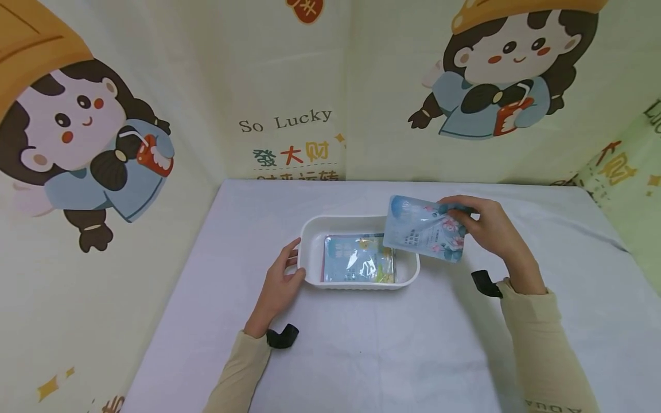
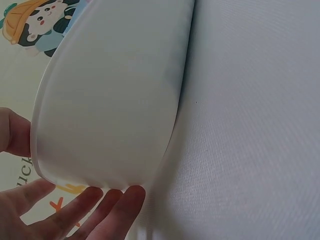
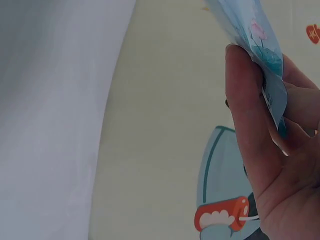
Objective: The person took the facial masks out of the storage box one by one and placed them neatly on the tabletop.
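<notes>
My right hand (image 1: 477,221) pinches a flat light-blue sachet (image 1: 420,226) with pink flowers by its upper right corner, thumb against fingers. The sachet is tilted and overlaps the right end of a white plastic tray (image 1: 316,229) in the head view. Inside the tray lies another blue sachet (image 1: 346,261), shiny, with a yellow-green print; a pinkish edge shows beneath it. My left hand (image 1: 281,281) holds the tray's left end, thumb at the near corner. In the left wrist view its fingertips (image 2: 134,195) touch the tray's outer wall (image 2: 110,110).
A white cloth (image 1: 361,355) covers the table under the tray. Behind it hangs a cream curtain (image 1: 289,69) with cartoon figures and lettering. Black wrist mounts (image 1: 282,336) sit at both sleeves.
</notes>
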{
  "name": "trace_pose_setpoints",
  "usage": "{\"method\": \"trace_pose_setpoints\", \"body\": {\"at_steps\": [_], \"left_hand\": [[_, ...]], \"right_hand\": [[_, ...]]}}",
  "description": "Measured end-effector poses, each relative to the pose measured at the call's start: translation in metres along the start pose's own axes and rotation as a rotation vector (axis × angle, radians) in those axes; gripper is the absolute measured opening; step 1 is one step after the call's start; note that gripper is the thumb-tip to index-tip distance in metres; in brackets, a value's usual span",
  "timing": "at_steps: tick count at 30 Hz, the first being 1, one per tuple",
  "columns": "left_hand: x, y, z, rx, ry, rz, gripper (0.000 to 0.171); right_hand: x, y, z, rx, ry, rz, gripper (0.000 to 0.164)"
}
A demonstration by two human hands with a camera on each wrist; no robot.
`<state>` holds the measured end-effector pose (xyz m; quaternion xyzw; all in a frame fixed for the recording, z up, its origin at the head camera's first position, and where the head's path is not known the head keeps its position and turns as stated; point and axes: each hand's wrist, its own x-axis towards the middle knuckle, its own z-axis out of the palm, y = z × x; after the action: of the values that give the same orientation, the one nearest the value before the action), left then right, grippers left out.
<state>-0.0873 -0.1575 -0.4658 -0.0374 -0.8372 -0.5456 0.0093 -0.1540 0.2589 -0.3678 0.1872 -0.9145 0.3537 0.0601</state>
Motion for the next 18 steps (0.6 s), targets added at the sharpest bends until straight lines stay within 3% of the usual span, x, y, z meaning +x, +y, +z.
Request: {"method": "trace_pose_setpoints", "body": {"at_steps": [5,13,18], "left_hand": [[-0.001,0.003,0.0,0.008,0.007,-0.016,0.061],[-0.012,0.043,-0.01,0.026,-0.007,-0.02,0.058],[-0.011,0.043,-0.01,0.004,-0.015,-0.006,0.058]], "right_hand": [[-0.001,0.003,-0.007,-0.002,0.014,0.02,0.031],[-0.005,0.009,-0.019,-0.016,0.029,0.025,0.03],[-0.012,0.016,-0.033,-0.029,0.043,0.061,0.03]]}}
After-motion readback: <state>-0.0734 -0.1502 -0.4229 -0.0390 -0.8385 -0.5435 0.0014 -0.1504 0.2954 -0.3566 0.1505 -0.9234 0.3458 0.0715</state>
